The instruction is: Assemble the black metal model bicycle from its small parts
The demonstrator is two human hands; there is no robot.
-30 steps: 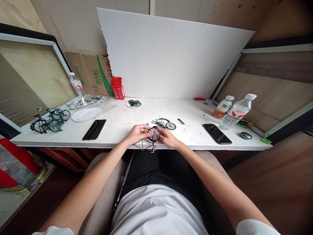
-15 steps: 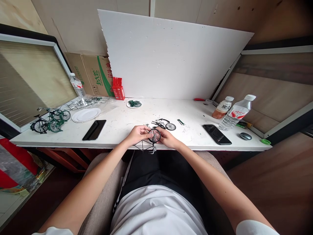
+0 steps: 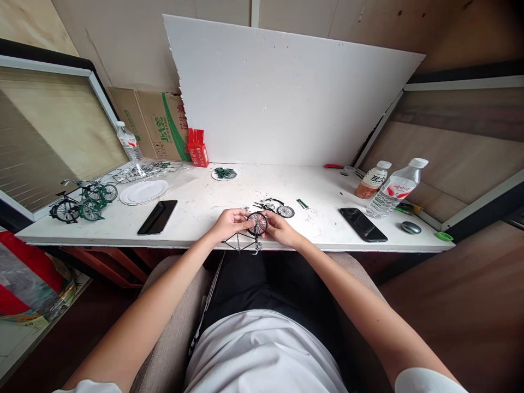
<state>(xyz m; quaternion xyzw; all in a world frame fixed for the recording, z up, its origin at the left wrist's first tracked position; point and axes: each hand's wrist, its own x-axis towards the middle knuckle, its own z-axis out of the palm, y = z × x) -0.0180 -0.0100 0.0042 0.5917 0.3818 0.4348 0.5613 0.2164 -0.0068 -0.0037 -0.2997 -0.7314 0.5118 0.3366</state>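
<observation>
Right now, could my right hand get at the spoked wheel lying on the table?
Probably yes: the spoked wheel lies just beyond your right hand, with nothing visible in between, though that hand is busy at the held wheel.

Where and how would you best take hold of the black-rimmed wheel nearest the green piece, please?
Probably pinch the wheel at its thin rim, from the right, where the green piece lies: it appears to lie flat, with other black parts close on its left.
</observation>
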